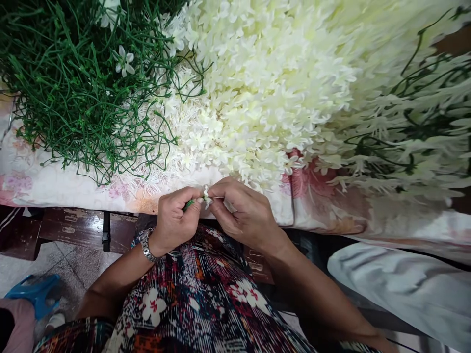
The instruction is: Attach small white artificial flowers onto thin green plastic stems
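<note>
Close to the table's front edge, my two hands meet around a small white artificial flower (206,197). My left hand (178,215) pinches a green plastic stem (188,204), its tip at the flower's left side. On the flower's right, the thumb and fingers of my right hand (243,213) are pinched together, with a thin pale strand (220,197) showing between them. Whether that strand is joined to the flower is hard to make out. Behind my hands lies a big heap of loose cream-white petals (272,88).
Green plastic stems (81,98) are piled at the left, beside fine white stamens (154,147). White blossoms with green stems (412,142) lie at the right. A flowered cloth (73,193) covers the table. A person's grey-clad leg (397,284) is close on the right; a blue stool (35,294) stands lower left.
</note>
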Action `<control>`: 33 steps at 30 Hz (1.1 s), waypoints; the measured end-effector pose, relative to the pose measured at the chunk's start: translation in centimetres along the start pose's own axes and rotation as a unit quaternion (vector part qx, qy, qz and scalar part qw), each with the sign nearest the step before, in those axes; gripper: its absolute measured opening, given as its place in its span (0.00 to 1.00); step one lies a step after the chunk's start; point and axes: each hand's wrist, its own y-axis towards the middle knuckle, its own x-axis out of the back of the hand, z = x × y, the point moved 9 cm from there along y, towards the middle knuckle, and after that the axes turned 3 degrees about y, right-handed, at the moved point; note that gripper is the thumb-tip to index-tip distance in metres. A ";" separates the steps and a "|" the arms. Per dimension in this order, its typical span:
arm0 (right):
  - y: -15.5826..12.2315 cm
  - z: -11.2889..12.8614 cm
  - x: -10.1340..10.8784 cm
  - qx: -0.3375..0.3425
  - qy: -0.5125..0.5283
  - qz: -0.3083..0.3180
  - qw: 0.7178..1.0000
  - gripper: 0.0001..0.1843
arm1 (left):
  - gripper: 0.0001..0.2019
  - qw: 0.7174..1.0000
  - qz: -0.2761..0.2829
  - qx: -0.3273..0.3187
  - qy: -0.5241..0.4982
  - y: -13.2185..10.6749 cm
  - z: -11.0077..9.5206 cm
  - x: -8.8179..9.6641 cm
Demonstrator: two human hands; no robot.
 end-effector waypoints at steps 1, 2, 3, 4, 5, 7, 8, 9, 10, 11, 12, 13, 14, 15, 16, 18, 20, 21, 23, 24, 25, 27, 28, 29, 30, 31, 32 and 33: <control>0.0 -0.1 0.1 -0.006 0.006 0.000 1.000 0.06 | 0.05 1.000 0.004 0.008 -0.013 0.0 0.2 0.0; 0.0 -0.2 0.1 -0.013 0.014 0.002 1.000 0.06 | 0.05 0.999 0.010 0.018 -0.030 0.0 0.4 0.0; 0.0 -0.3 0.3 -0.022 0.024 0.003 0.999 0.05 | 0.05 0.998 0.018 0.028 -0.054 0.0 0.6 0.0; 0.0 -0.3 0.4 -0.029 0.034 0.005 0.999 0.05 | 0.05 0.996 0.026 0.040 -0.082 -0.1 0.8 -0.1; 0.0 -0.3 0.6 -0.035 0.045 0.010 0.998 0.06 | 0.05 0.992 0.032 0.053 -0.112 -0.1 1.1 -0.1; 0.1 0.1 0.9 -0.036 0.060 0.015 0.997 0.07 | 0.05 0.983 0.034 0.082 -0.163 -0.3 1.8 -0.1; 0.2 0.4 1.2 -0.031 0.061 0.015 0.998 0.08 | 0.06 0.979 0.032 0.094 -0.179 -0.4 2.0 0.0; 0.2 0.8 1.4 -0.023 0.059 0.012 0.998 0.09 | 0.06 0.976 0.028 0.103 -0.190 -0.4 2.2 0.1; 0.3 1.1 1.6 -0.014 0.055 0.007 0.998 0.09 | 0.06 0.974 0.026 0.107 -0.196 -0.5 2.4 0.1; 0.4 1.4 1.8 -0.007 0.050 0.001 0.999 0.09 | 0.07 0.974 0.026 0.107 -0.199 -0.5 2.4 0.1; 0.4 1.6 1.9 -0.002 0.046 -0.004 0.999 0.08 | 0.07 0.975 0.024 0.104 -0.197 -0.6 2.3 0.1; 0.4 1.7 1.9 0.001 0.044 -0.005 0.999 0.07 | 0.06 0.976 0.021 0.100 -0.190 -0.6 2.2 0.1; 0.4 1.8 1.8 0.003 0.043 -0.004 0.999 0.06 | 0.06 0.979 0.017 0.094 -0.178 -0.6 2.1 0.2; 0.4 1.8 1.6 0.003 0.043 -0.002 0.999 0.06 | 0.06 0.983 0.013 0.085 -0.162 -0.7 2.0 0.3; 0.4 1.7 1.5 0.003 0.043 -0.002 0.999 0.05 | 0.05 0.987 0.008 0.073 -0.142 -0.7 1.7 0.4; 0.3 1.5 1.4 0.001 0.045 -0.008 0.999 0.05 | 0.04 0.994 -0.003 0.041 -0.103 -0.7 1.1 0.6; 0.2 1.1 1.4 -0.011 0.057 -0.014 0.998 0.05 | 0.04 0.997 -0.015 0.004 -0.071 -0.7 0.3 0.9; 0.2 0.9 1.3 -0.023 0.067 -0.013 0.997 0.05 | 0.04 0.998 -0.020 -0.013 -0.059 -0.7 -0.1 1.0; 0.1 0.2 1.2 -0.053 0.086 -0.004 0.995 0.05 | 0.04 0.998 -0.023 -0.042 -0.039 -0.7 -0.7 1.0; 0.1 -0.1 1.1 -0.067 0.093 0.000 0.993 0.05 | 0.04 0.998 -0.024 -0.053 -0.030 -0.7 -0.9 1.0; 0.0 -0.3 1.0 -0.078 0.097 0.004 0.992 0.04 | 0.04 0.997 -0.025 -0.063 -0.021 -0.7 -1.1 1.0; -0.1 -0.7 1.0 -0.088 0.097 0.006 0.991 0.03 | 0.04 0.997 -0.028 -0.077 -0.004 -0.7 -1.3 1.0; -0.1 -0.8 0.9 -0.089 0.094 0.005 0.992 0.03 | 0.04 0.996 -0.030 -0.082 0.005 -0.8 -1.3 1.0; -0.1 -0.8 0.9 -0.087 0.089 0.003 0.992 0.03 | 0.04 0.996 -0.032 -0.086 0.013 -0.8 -1.3 1.0; -0.1 -0.9 0.9 -0.084 0.083 0.001 0.993 0.03 | 0.04 0.995 -0.033 -0.090 0.020 -0.8 -1.3 0.9; -0.1 -0.9 0.8 -0.079 0.078 -0.002 0.994 0.03 | 0.04 0.995 -0.036 -0.094 0.028 -0.8 -1.2 0.9; -0.2 -0.8 0.7 -0.073 0.073 -0.007 0.995 0.03 | 0.05 0.994 -0.039 -0.097 0.035 -0.8 -1.2 0.8; -0.2 -0.8 0.6 -0.068 0.069 -0.011 0.995 0.03 | 0.05 0.993 -0.043 -0.102 0.040 -0.8 -1.2 0.8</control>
